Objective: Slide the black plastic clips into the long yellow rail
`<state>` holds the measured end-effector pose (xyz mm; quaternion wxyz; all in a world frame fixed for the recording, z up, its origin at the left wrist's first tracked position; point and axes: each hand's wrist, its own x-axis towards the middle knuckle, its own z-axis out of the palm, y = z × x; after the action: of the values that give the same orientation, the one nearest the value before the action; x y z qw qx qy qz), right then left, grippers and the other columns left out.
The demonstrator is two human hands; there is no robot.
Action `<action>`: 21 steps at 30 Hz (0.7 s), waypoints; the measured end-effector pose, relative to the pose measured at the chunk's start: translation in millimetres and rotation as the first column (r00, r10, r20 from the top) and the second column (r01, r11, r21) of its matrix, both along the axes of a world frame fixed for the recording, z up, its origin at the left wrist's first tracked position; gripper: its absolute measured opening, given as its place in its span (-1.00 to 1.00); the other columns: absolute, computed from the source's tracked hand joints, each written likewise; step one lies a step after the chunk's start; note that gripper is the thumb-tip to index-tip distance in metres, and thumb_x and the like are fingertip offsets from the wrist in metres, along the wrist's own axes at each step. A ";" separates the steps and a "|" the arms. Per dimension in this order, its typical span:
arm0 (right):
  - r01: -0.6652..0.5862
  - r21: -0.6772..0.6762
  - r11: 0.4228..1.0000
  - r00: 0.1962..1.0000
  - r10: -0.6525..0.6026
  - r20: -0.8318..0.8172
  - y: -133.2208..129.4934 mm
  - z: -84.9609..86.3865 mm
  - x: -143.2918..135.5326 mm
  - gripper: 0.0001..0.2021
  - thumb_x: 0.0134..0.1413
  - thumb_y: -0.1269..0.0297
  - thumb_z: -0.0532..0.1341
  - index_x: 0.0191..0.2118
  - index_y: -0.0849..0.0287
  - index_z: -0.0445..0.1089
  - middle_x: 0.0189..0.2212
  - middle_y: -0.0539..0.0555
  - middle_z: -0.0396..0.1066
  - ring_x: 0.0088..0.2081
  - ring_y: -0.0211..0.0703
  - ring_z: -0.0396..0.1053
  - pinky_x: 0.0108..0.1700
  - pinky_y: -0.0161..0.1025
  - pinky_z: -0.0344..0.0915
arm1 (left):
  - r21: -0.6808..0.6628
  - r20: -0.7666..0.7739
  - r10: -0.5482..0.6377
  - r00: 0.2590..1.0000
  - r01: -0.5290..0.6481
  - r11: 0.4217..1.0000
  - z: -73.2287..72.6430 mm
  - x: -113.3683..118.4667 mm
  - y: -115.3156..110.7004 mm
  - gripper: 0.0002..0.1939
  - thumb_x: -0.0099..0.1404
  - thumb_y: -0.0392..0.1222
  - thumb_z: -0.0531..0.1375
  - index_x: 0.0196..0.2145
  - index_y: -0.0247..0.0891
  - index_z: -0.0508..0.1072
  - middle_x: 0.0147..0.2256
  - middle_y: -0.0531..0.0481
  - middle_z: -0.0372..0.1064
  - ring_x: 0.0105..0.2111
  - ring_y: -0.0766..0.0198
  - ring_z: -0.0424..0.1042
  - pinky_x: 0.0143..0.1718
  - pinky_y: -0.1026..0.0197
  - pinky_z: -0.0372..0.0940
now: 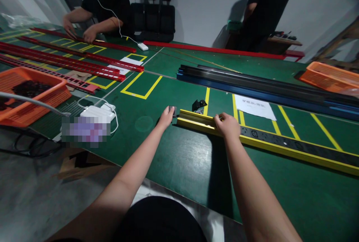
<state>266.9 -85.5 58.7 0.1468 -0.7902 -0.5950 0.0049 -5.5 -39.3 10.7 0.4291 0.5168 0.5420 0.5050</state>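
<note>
A long yellow metal channel (196, 118) lies along the green table, running off to the right. Black socket modules (270, 136) fill its trough to the right of my right hand. That hand (228, 124) curls its fingers over the channel's rim, and the fingertips are partly hidden. The trough between the hand and the channel's left end shows bare. Just off this end, my left hand (167, 117) pinches a small black piece (174, 110), likely a socket module. Behind the channel sit a few loose black parts (199, 105).
Dark blue-black rails (252, 85) lie behind, near a paper label (255, 106). Red rails (70, 61) occupy the left, where a co-worker's hands (89, 33) work. Orange baskets (36, 96) stand at both sides. A white power adapter (98, 115) with cables sits at the near-left edge.
</note>
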 end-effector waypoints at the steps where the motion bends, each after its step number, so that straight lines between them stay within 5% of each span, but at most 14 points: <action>1: -0.003 0.004 1.000 1.000 0.003 0.001 -0.2 -0.5 0.2 -0.55 0.07 -0.05 -0.05 -0.30 0.13 0.47 -0.37 0.14 0.44 -0.32 -0.09 0.32 -0.38 -0.27 0.11 | -0.009 -0.031 -0.004 1.000 0.004 1.000 -0.7 1.4 1.4 -0.71 0.21 0.04 0.09 -0.38 -0.25 0.41 -0.43 -0.03 0.36 -0.32 0.22 0.33 -0.20 0.22 0.19; 8: -0.012 0.010 1.000 1.000 0.012 0.022 -1.2 0.8 -0.3 -0.55 0.08 -0.06 -0.06 -0.32 0.12 0.46 -0.37 0.13 0.44 -0.33 -0.10 0.33 -0.39 -0.27 0.10 | -0.051 -0.203 -0.084 0.976 0.075 0.996 -1.4 7.8 5.6 -0.57 0.27 0.07 -0.05 -0.51 -0.28 0.40 -0.50 -0.04 0.37 -0.45 0.26 0.30 -0.29 0.23 0.16; 15: -0.008 -0.004 1.000 1.000 0.008 0.023 -0.2 1.8 -1.2 -0.54 0.07 -0.06 -0.06 -0.29 0.12 0.46 -0.36 0.14 0.45 -0.33 -0.09 0.34 -0.37 -0.27 0.12 | -0.116 -0.098 -0.083 0.992 0.072 0.991 -2.1 7.8 7.8 -0.61 0.20 0.08 0.05 -0.51 -0.29 0.43 -0.52 -0.08 0.43 -0.37 0.17 0.39 -0.27 0.21 0.22; 21: -0.007 -0.013 1.000 0.999 0.007 0.040 1.5 -0.5 1.5 -0.55 0.06 -0.08 -0.06 -0.31 0.10 0.46 -0.38 0.11 0.45 -0.34 -0.08 0.34 -0.39 -0.27 0.12 | -0.127 -0.120 -0.136 0.983 0.121 0.985 -4.2 6.9 10.5 -0.53 0.26 0.08 -0.06 -0.46 -0.35 0.43 -0.48 -0.12 0.47 -0.43 0.23 0.42 -0.32 0.22 0.26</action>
<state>268.4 -84.0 58.2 0.1297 -0.7890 -0.6005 -0.0064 1.4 -28.8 6.5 0.4553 0.5556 0.5628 0.4089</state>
